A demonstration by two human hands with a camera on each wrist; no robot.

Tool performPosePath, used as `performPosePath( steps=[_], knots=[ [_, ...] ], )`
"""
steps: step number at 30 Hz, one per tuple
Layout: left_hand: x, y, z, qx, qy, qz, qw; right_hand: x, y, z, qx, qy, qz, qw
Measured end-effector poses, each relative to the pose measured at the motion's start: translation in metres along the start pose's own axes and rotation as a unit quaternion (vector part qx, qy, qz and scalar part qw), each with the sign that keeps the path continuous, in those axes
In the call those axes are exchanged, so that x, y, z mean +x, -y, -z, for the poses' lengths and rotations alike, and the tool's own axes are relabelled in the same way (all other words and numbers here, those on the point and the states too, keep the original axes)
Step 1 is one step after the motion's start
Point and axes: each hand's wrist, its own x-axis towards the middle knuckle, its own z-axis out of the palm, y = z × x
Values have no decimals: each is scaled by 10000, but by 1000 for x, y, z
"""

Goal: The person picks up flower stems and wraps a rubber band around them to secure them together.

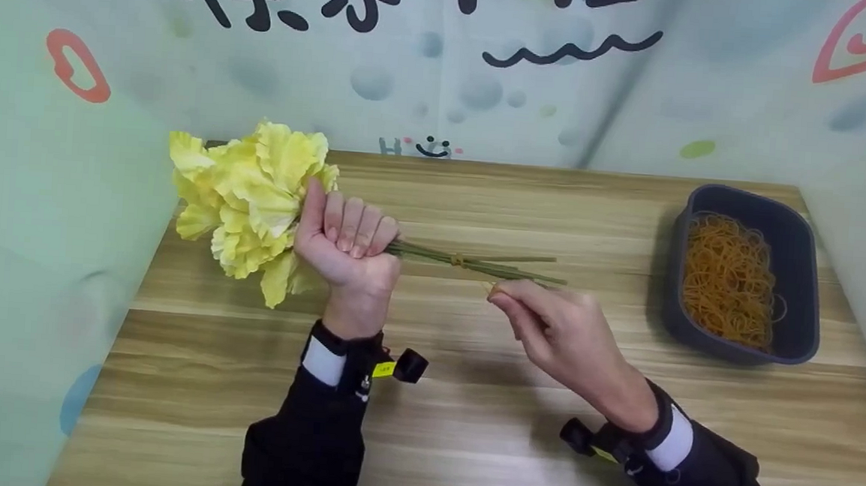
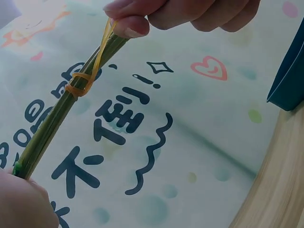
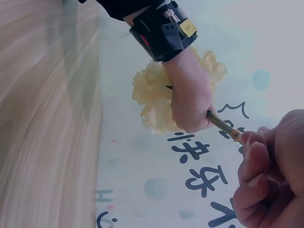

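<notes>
A bunch of yellow artificial flowers [image 1: 255, 194] points left, its green stems [image 1: 514, 269] running right above the table. My left hand [image 1: 350, 249] grips the stems just below the blooms. Around the stems a rubber band [image 2: 80, 85] is wound, and a stretched loop of it runs toward the stem ends. My right hand [image 1: 560, 322] pinches that loop between thumb and forefinger, pulling it away from the winding. In the right wrist view, the flowers [image 3: 159, 102] sit behind the left hand [image 3: 192, 104], partly hidden by it.
A dark blue plastic bin [image 1: 801, 243] stands at the table's right, holding a heap of rubber bands [image 1: 728, 280]. The wooden table [image 1: 458, 440] ends at a printed backdrop [image 1: 442, 93] behind it. Each wrist wears a strapped camera.
</notes>
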Motion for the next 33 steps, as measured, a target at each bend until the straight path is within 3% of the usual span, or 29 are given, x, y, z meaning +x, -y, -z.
performPosePath(
  steps=[8, 23, 33],
  knots=[
    [2, -6, 0, 29, -66, -164, 9998, 5, 1, 9, -156, -409, 212, 9988],
    [3, -7, -2, -100, -122, -186, 9997, 6, -2, 41, -759, -812, 7, 9938],
    [3, -5, -2, 115, -183, -229, 9995, 5, -4, 52, -1026, -927, 23, 9904]
  ],
)
